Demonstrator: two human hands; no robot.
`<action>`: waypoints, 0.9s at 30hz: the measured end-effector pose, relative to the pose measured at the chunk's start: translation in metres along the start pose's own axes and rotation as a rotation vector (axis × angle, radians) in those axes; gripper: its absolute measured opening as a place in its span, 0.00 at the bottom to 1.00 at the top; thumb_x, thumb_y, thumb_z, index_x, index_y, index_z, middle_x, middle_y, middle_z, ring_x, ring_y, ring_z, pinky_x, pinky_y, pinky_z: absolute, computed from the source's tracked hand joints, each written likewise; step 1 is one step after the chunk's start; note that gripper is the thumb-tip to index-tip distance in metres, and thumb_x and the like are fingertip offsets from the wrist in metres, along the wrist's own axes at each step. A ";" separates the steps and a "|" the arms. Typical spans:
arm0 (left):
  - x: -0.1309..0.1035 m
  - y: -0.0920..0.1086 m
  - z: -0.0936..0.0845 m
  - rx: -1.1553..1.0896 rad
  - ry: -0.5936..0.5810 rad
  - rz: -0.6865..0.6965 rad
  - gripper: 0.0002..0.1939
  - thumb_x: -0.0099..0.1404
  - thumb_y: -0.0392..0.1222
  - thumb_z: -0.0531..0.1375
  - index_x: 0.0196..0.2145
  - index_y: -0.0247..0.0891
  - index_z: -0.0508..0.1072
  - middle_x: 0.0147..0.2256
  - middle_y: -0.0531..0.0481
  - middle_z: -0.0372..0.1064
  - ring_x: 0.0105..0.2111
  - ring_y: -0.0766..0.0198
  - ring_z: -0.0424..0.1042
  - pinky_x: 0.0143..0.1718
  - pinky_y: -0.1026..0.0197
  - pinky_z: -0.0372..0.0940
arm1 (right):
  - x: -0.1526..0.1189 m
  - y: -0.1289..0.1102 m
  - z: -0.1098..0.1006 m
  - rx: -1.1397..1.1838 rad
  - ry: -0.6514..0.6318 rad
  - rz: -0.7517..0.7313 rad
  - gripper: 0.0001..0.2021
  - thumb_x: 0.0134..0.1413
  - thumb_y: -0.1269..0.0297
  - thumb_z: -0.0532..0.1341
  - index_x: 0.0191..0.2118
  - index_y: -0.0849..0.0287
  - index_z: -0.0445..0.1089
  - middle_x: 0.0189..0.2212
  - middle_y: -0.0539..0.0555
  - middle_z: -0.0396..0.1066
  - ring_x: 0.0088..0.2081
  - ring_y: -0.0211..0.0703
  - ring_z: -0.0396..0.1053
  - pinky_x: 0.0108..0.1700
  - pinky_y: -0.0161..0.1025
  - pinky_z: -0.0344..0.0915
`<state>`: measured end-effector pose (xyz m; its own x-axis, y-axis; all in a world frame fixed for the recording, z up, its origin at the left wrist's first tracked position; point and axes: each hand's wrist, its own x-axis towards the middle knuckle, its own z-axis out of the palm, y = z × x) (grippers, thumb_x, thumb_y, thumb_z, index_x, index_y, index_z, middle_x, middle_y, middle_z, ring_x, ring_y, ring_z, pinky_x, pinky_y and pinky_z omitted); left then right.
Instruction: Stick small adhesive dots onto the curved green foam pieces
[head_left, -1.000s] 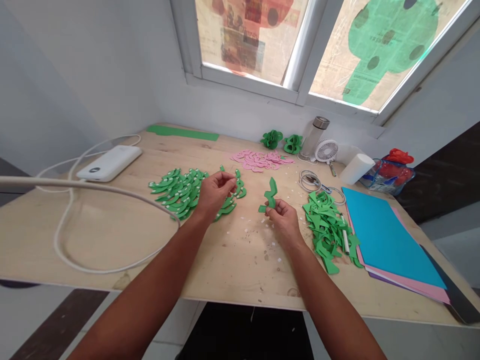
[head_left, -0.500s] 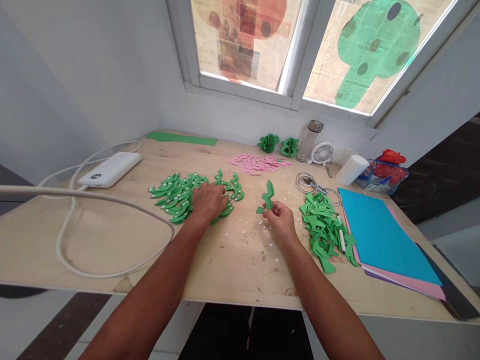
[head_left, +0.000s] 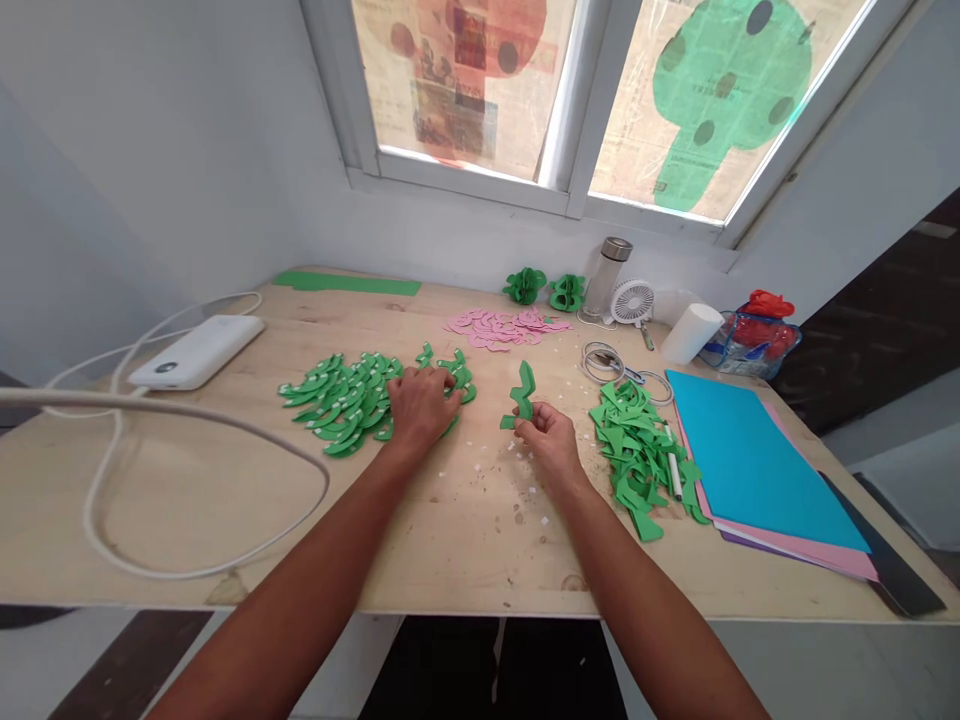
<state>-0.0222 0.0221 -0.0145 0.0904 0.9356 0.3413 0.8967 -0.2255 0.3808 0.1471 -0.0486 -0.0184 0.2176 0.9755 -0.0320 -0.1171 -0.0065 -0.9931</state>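
Right hand (head_left: 553, 445): thumb and fingers pinched narrow on a folded green strip (head_left: 525, 390), which I hold up by its lower end, zigzag side up, just above the table (head_left: 480, 565). Left hand (head_left: 424, 405): my fingers are curled over the near right side of the curved green pieces (head_left: 345, 400); tips hidden, so I cannot tell if they grip one. Many of those pieces carry small white patches.

Step in hand, my guess: handling a curved piece on the left while the right keeps the strip ready. Next move calls for a thin pinch on a single piece, neighbours undisturbed, and the right grip light so the folds don't crush.

Green scraps (head_left: 630, 445) lie right of my right hand, with a white marker (head_left: 674, 470) on them.

Writing: printed text on the window papers (head_left: 465, 100), too blurred to read. Power bank (head_left: 199, 352) has a dark round mark, not legible. No readable brand.
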 end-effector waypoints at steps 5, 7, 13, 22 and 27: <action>-0.003 0.003 -0.012 0.008 0.000 -0.001 0.06 0.56 0.43 0.57 0.30 0.40 0.72 0.32 0.44 0.75 0.41 0.44 0.69 0.43 0.47 0.53 | 0.000 -0.003 0.000 0.042 0.062 0.041 0.09 0.34 0.67 0.62 0.28 0.61 0.70 0.18 0.46 0.67 0.21 0.34 0.60 0.25 0.32 0.54; -0.004 0.003 -0.015 -0.022 0.020 0.009 0.06 0.56 0.43 0.57 0.30 0.40 0.71 0.31 0.46 0.75 0.38 0.47 0.70 0.42 0.49 0.56 | 0.000 -0.004 0.000 0.055 0.083 0.050 0.09 0.34 0.67 0.62 0.28 0.61 0.70 0.19 0.46 0.68 0.21 0.33 0.60 0.25 0.32 0.53; -0.014 0.018 -0.016 -0.329 0.185 0.276 0.04 0.58 0.43 0.56 0.30 0.41 0.69 0.30 0.50 0.74 0.36 0.56 0.73 0.44 0.54 0.60 | 0.002 -0.002 -0.001 0.082 0.117 0.026 0.08 0.34 0.67 0.62 0.27 0.61 0.70 0.19 0.46 0.67 0.22 0.34 0.61 0.25 0.32 0.54; -0.021 0.027 -0.011 -0.382 0.143 0.232 0.05 0.58 0.42 0.57 0.32 0.39 0.69 0.26 0.51 0.73 0.29 0.59 0.73 0.39 0.57 0.62 | -0.001 -0.008 -0.001 0.099 0.134 0.013 0.09 0.34 0.65 0.62 0.27 0.61 0.70 0.18 0.45 0.66 0.21 0.34 0.59 0.23 0.31 0.53; -0.019 0.023 -0.016 -0.356 0.244 0.175 0.06 0.59 0.43 0.57 0.33 0.39 0.70 0.25 0.52 0.73 0.30 0.59 0.72 0.39 0.57 0.62 | -0.001 -0.006 -0.001 0.106 0.125 0.022 0.08 0.34 0.66 0.62 0.27 0.61 0.70 0.18 0.45 0.66 0.21 0.33 0.60 0.23 0.31 0.53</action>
<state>-0.0100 -0.0050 0.0011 0.0841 0.7935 0.6028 0.6687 -0.4934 0.5562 0.1489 -0.0493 -0.0125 0.3315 0.9406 -0.0740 -0.2236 0.0022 -0.9747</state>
